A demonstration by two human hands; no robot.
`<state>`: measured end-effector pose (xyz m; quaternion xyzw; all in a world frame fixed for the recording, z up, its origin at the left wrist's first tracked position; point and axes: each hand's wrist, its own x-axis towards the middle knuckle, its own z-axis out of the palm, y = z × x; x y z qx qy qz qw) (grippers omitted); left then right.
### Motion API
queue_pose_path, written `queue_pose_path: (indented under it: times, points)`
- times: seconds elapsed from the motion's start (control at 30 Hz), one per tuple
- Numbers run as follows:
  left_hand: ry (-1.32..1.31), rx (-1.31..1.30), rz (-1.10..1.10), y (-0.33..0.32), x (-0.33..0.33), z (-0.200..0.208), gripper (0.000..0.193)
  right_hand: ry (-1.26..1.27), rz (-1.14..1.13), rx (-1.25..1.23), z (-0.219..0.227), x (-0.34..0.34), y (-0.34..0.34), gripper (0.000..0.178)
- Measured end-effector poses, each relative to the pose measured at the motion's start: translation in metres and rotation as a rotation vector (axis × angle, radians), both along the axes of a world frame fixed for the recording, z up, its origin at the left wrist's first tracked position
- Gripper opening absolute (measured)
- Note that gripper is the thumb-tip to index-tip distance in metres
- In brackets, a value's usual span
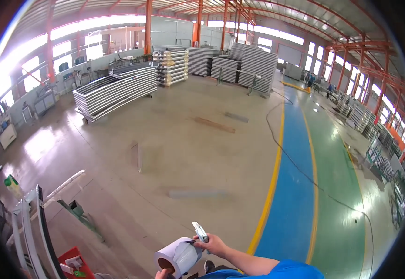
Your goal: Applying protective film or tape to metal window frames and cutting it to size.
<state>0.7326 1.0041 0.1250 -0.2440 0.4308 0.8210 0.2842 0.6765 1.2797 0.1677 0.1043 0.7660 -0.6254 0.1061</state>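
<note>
Low in the view, my left hand (164, 274) grips a thick white roll (169, 255), its thumb in the brown cardboard core. Only part of that hand shows at the lower edge. A loose, shiny flap curls over the roll's right side. My right hand (217, 246) is closed around a slim, pale grey-green tool (201, 232) that looks like a utility knife, its light tip pointing up and left. The fingers of this hand are beside the roll's upper right edge, where a small dark piece also shows. Whether they touch the roll, I cannot tell.
Metal frame bars (28, 232) and a red bin (74, 262) with small items stand at lower left. Stacked metal profiles (118, 90) lie farther back. A black cable (300, 173) crosses the blue lane (288, 200) and green lane (337, 195). Distant people (310, 81) are at back right.
</note>
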Motion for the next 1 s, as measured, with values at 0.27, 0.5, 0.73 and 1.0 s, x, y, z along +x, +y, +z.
queue_pose_path:
  times: [0.27, 0.5, 0.73, 1.0]
  points:
    - [-0.016, -0.092, 0.156, 0.026, -0.025, -0.075, 0.029, -0.062, 0.235, -0.068, -0.014, -0.091, 0.019, 0.043]
    - [0.014, -0.071, 0.367, 0.008, -0.065, -0.019, 0.018, -0.116, 0.327, -0.051, -0.01, -0.151, -0.036, 0.043]
    - [0.048, 0.067, 0.416, -0.031, -0.117, 0.006, 0.035, -0.183, 0.31, -0.118, 0.025, -0.195, -0.076, 0.042]
    - [0.009, 0.102, 0.372, -0.065, -0.16, 0.011, 0.059, -0.084, 0.506, -0.459, -0.026, -0.236, -0.114, 0.026]
